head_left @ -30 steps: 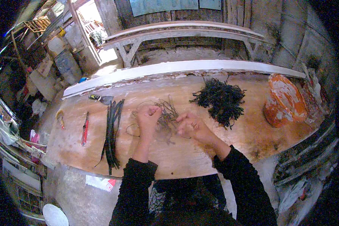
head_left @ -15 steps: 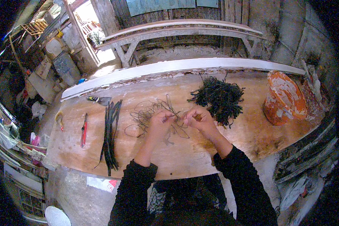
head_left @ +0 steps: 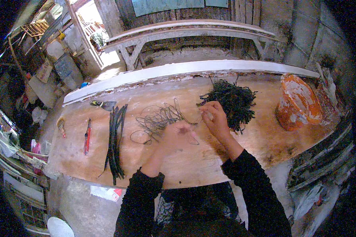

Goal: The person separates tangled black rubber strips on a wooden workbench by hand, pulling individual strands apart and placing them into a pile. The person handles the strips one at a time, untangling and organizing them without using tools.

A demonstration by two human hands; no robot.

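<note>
On the brown wooden tabletop [head_left: 194,168], the loose tangle of thin dark wire [head_left: 156,119] is left lying. The left hand [head_left: 177,133], blurred, is lowered beside it; its grip cannot be told. The right hand [head_left: 216,119], fingers curled, contents unclear, is drawn toward the bushy black strip bundle [head_left: 238,103]; close two-handed work is broken off.

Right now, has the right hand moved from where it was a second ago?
Yes: judged against the black bundle, the right hand has shifted up and rightward in the picture, closer to it.
</note>
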